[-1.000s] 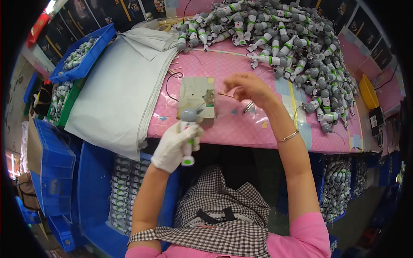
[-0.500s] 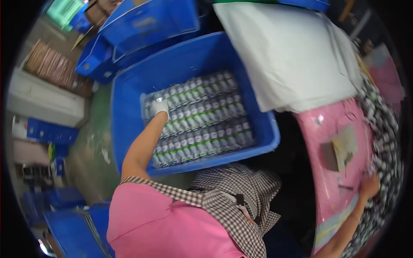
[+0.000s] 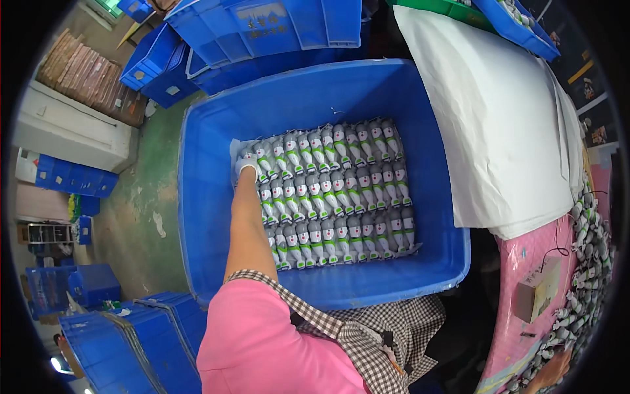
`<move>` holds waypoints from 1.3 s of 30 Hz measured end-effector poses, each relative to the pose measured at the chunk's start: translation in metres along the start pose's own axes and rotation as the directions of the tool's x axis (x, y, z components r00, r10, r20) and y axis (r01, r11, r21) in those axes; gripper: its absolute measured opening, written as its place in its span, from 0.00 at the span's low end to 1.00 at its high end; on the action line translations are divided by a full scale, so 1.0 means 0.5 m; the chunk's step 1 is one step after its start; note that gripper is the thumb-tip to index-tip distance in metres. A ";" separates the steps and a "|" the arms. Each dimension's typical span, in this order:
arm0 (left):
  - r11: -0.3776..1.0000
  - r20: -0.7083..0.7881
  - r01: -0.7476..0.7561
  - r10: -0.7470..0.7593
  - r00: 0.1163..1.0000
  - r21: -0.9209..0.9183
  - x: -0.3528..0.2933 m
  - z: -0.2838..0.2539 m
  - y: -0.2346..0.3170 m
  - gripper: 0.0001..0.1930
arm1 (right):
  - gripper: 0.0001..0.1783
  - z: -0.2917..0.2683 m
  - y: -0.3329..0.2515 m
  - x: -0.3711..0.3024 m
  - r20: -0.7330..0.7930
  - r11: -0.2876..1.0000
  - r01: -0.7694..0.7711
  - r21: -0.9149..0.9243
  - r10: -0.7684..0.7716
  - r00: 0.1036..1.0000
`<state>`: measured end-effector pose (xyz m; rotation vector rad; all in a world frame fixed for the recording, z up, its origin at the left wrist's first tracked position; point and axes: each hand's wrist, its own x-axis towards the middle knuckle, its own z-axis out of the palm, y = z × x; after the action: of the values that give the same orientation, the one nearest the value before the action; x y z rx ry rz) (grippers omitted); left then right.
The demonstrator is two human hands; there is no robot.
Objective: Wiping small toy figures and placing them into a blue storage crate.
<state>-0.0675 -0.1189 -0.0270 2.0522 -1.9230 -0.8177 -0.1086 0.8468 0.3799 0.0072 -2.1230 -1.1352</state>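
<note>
My left hand (image 3: pixel 247 165), in a white glove, is down inside a large blue bin (image 3: pixel 315 85) at the left end of its far row. It is closed round a grey-and-white figurine (image 3: pixel 245 150), mostly covered by the glove. Three rows of like figurines (image 3: pixel 315 190) with green bands lie side by side on a pale liner. At the lower right, my right hand (image 3: pixel 553 370) rests among a heap of loose figurines (image 3: pixel 581 289); its fingers are hidden by the heap and the frame's dark rim.
A pink-covered table (image 3: pixel 508 315) on the right bears a small cardboard box (image 3: pixel 538 289) and a white sheet (image 3: pixel 499 125). Blue crates (image 3: pixel 269 26) stand behind the bin, and more blue crates (image 3: pixel 131 341) at the lower left. Flattened cardboard (image 3: pixel 85 75) is stacked far left on the green floor's edge.
The view has shifted, and the bin appears lower and further right. My left hand stays at the far row's left end. My right hand has moved nearer along the heap.
</note>
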 end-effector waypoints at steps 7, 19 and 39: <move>0.848 0.340 -0.005 0.218 0.915 -0.530 0.005 0.068 -0.008 0.17 | 0.16 -0.077 0.053 -0.015 0.036 0.991 -0.054 -0.120 0.059 0.998; 0.998 0.037 -0.001 -0.002 0.999 0.063 -0.097 0.023 0.084 0.27 | 0.19 -0.081 0.103 -0.070 0.110 0.953 -0.017 -0.302 0.053 0.993; 0.991 0.029 0.026 -0.030 0.999 0.129 -0.053 0.011 0.074 0.27 | 0.19 -0.125 0.006 -0.042 0.000 0.989 0.083 -0.118 -0.084 0.997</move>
<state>-0.1018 -0.0969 -0.0062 2.1560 -2.0165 -0.7539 -0.0548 0.8101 0.3919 0.0444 -2.0641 -1.3072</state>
